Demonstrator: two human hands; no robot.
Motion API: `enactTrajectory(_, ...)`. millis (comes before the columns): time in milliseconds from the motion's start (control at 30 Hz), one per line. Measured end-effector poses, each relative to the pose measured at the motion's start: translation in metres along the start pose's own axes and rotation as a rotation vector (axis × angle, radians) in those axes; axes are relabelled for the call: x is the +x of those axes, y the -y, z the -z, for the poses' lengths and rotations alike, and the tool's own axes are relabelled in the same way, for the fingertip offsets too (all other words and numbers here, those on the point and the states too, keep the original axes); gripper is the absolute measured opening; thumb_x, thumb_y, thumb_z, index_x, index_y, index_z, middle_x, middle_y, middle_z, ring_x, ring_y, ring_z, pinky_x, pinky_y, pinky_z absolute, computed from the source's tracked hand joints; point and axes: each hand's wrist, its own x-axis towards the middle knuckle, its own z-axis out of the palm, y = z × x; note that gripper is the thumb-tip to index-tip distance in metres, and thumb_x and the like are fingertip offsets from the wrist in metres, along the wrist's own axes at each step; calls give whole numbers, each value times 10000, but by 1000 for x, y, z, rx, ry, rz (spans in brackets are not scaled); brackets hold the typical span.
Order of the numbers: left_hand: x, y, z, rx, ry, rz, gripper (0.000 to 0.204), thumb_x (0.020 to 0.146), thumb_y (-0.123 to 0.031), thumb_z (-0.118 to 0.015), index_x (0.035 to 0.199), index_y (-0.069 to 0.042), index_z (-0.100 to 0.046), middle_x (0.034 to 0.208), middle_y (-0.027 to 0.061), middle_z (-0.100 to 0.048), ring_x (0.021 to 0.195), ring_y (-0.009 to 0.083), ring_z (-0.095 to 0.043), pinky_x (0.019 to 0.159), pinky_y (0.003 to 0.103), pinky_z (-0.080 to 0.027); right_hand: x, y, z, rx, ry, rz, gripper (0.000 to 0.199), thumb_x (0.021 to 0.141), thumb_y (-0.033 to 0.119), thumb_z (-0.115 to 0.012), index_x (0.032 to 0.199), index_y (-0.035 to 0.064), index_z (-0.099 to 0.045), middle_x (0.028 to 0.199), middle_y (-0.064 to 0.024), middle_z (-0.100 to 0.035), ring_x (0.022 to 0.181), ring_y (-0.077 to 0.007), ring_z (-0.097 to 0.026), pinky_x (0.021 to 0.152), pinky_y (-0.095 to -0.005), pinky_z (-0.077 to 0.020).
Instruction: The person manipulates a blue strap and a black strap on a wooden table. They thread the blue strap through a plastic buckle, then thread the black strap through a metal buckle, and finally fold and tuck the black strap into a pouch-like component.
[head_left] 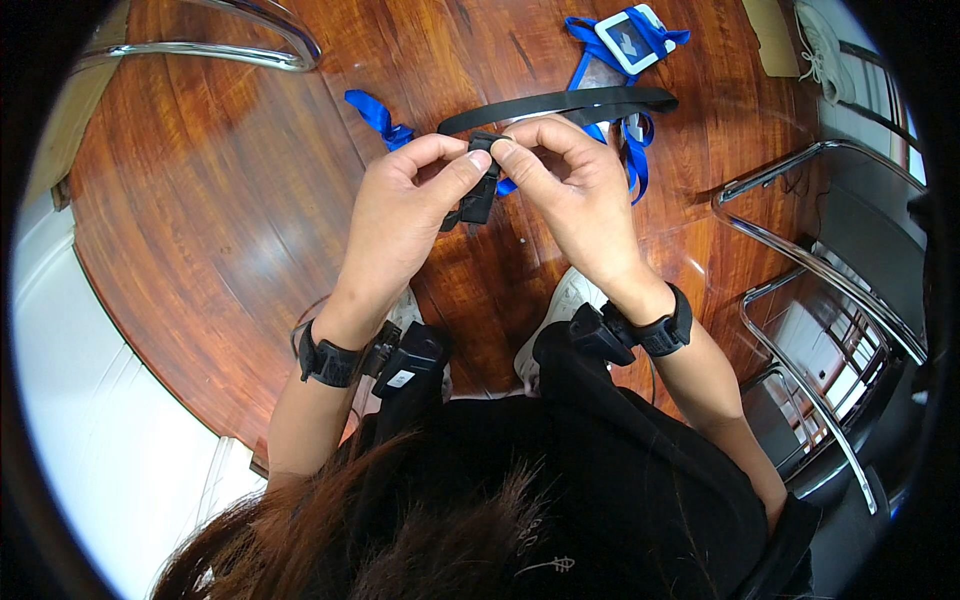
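Both my hands meet in front of me, thumbs and fingertips pinching a black strap piece (478,205) with a buckle-like block hanging below the grip. My left hand (395,215) grips it from the left, with thumb and index finger closed on its upper end. From the other side my right hand (580,205) pinches the same end, its thumb almost touching the left one. Just beyond the hands a long black strap (560,104) curves in a flat loop; my fingers hide whether it joins the held piece.
A blue lanyard (378,115) and a white-framed badge holder (636,42) with blue ribbon are beyond my hands. Metal-framed black chairs (850,250) stand at the right. A chrome chair leg (200,48) shows far left, over the wooden floor (200,250). My white shoes (565,300) are below.
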Motion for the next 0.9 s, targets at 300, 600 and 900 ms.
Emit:
enactTrajectory(300,6,5,2,-295,-109,-1,167,896,-161,-630,981,-18,-639,818,-12,-609,725,51,-525,667,197,-416,-10,-7,-10,257,168,-188,235,862,141,-681,1014,0,-569,891,-37,-646,876,-102,-595,797,-248,-474)
enactTrajectory(600,10,10,8,-222,-199,-64,118,907,-114,-613,972,-16,-620,857,12,-622,756,62,-556,709,195,-446,-6,-13,-6,345,309,-308,193,871,108,-659,1004,-7,-580,821,-8,-624,744,-63,-588,676,-230,-490)
enactTrajectory(900,5,6,2,-249,-160,-15,142,875,-152,-652,918,-17,-637,791,-9,-597,725,67,-529,689,205,-427,-3,-1,-6,398,330,-412,188,899,104,-623,1027,-20,-563,805,-45,-652,700,-87,-612,633,-232,-493)
